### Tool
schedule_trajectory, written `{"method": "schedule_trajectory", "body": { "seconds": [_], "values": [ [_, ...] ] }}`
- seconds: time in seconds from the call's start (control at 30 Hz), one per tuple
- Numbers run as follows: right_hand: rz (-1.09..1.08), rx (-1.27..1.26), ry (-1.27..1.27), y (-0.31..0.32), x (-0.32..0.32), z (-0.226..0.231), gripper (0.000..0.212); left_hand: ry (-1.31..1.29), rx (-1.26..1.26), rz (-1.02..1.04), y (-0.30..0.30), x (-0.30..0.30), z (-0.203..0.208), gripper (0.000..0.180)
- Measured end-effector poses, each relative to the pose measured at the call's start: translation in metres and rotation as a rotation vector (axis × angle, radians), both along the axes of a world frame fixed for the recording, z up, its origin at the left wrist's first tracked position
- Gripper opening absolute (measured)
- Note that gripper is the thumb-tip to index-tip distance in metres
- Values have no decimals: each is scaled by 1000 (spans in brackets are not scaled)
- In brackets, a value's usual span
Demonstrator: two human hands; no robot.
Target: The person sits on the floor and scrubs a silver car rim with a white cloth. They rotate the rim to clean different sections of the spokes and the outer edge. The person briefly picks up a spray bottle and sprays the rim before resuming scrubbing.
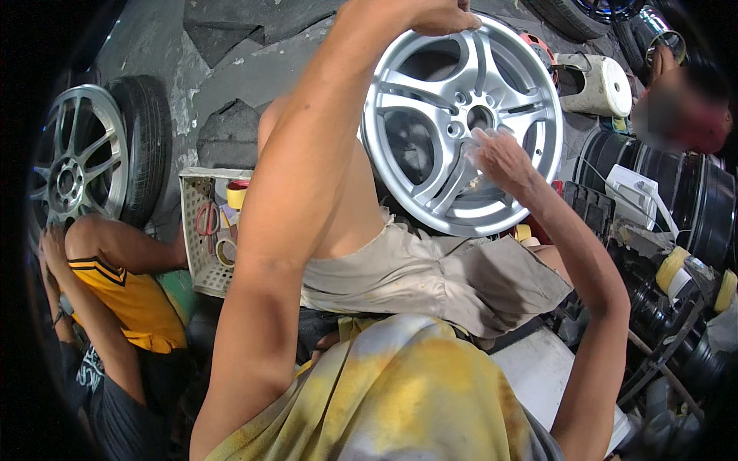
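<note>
A silver alloy wheel rim [480,77] with split spokes and a round centre hole tilts up in front of my knees. At its top edge my left hand [442,17] grips the lip, its fingers partly cut off by the frame. My right hand [503,161] lies on a spoke just below the centre hole, fingers bent and pressed together. Whitish, slightly blurred matter shows at those fingertips; whether it is dust or a thin pad I cannot make out. My left arm crosses in front of the rim's left side.
A white plastic basket [206,286] at my left holds red-handled scissors [207,220] and tape rolls [226,251]. Beyond it, a person sits by another rim [92,115] and a tyre [146,146]. A cream container [596,84], black rims [676,177] and another person are at right.
</note>
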State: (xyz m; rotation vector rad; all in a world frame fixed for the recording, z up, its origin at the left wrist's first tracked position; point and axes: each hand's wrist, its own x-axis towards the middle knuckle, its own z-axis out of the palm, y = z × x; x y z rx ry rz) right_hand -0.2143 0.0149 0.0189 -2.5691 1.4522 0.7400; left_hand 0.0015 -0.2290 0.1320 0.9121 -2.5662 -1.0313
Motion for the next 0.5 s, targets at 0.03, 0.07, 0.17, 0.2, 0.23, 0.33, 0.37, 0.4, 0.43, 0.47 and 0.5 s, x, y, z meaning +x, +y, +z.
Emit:
{"method": "schedule_trajectory", "body": {
  "seconds": [0.03, 0.07, 0.17, 0.2, 0.23, 0.33, 0.37, 0.4, 0.43, 0.47, 0.5],
  "values": [
    [-85, 35, -71, 4, 4, -2, 27, -2, -8, 8, -1, 0, -3, 45],
    [-170, 71, -142, 10, 8, -5, 27, -5, -16, 16, -1, -1, -8, 44],
    [-168, 41, -180, 16, 11, -8, 29, -20, -1, 23, -2, -2, -10, 44],
    [-130, 10, -156, 7, 13, 4, 30, -22, 13, 28, -3, -1, -10, 43],
    [-94, -25, -129, 1, 14, 12, 30, -15, 2, 17, -4, -2, -11, 43],
    [-300, 148, -244, 6, 11, 6, 29, 7, -24, 1, -5, 0, -9, 42],
    [-384, 239, -303, 13, 12, 5, 28, 20, -27, 5, -3, -1, -8, 42],
    [-408, 221, -315, 14, 17, 5, 29, 30, -29, 11, -2, -1, -8, 42],
    [-432, 208, -326, 17, 23, 7, 29, 13, -11, 17, -2, -1, -8, 42],
    [-338, 105, -329, 23, 17, -3, 30, -4, 6, 23, -3, -2, -8, 42],
    [-250, 2, -326, 26, 16, -3, 31, -16, 25, 22, -3, -3, -9, 42]
  ]
}}
